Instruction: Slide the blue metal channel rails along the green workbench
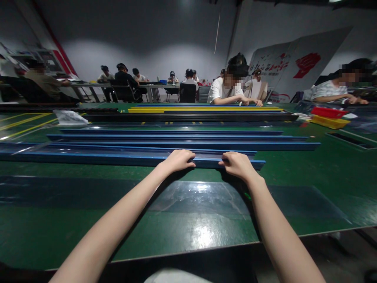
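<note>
A long blue channel strip (118, 159) lies across the table, its right end just past my hands. My left hand (179, 160) is closed over the strip's near edge, with the fingertips hidden inside the channel. To its right, close to the strip's end, my right hand (235, 163) grips the same near edge with curled fingers. Something clear and shiny, like plastic film, shows within the channel. Between the strip and me lies a flat transparent plastic sheet (203, 196), partly under my forearms.
Several more blue strips (182, 146) lie parallel behind. Farther back are black strips (191, 117) and yellow strips (206, 109). A red tray (328, 113) and a yellow tray (330, 122) stand at right on the green table (338, 177). A co-worker (228, 84) sits opposite.
</note>
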A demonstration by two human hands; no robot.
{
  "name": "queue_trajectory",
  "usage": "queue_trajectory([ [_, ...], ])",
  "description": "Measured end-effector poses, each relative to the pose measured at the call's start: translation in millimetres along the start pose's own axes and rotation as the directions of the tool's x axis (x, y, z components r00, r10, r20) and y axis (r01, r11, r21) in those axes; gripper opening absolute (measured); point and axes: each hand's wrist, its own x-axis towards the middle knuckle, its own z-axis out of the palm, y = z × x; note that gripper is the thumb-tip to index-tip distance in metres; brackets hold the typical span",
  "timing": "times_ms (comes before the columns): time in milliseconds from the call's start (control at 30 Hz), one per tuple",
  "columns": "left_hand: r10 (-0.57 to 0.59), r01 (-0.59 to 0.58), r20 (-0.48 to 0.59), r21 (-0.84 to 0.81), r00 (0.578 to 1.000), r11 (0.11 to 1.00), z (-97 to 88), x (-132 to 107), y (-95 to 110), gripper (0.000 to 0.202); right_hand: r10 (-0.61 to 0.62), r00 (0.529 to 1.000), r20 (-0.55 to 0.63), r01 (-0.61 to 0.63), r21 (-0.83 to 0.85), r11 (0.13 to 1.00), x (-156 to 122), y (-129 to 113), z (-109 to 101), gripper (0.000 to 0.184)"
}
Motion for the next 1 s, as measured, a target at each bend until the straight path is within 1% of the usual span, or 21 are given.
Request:
queue_trajectory([
  [200, -0.009, 0.009, 0.000, -0.007, 1.000, 1.000, -0.2, 0.4, 1.0, 0.020, 0.026, 1.000, -0.015, -0.026, -0.027, 0.999, -0.8, -2.1, -2.6, 0.025],
  [467, -0.004, 0.004, 0.003, 0.004, 1.000, 1.000, -0.6, 0.5, 1.5, 0.020, -0.008, 0.999, -0.038, 0.007, -0.014, 1.000, -0.1, -3.5, 0.1, 0.034],
  [600, 0.005, -0.004, -0.006, 0.016, 1.000, 1.000, 0.3, 0.4, 1.0, 0.020, -0.046, 0.998, -0.043, 0.046, -0.010, 0.999, 3.3, -11.4, 4.3, 0.038],
  [800, 0.004, -0.004, -0.012, 0.012, 1.000, 1.000, 0.6, 0.6, 1.7, 0.020, -0.142, 0.985, -0.094, 0.141, -0.015, 0.990, 10.2, -29.4, 14.6, 0.035],
  [1000, 0.004, -0.005, -0.022, -0.006, 1.000, 1.000, 1.3, 0.8, 1.8, 0.018, -0.165, 0.978, -0.130, 0.165, -0.007, 0.986, 12.9, -28.0, 19.7, 0.030],
])
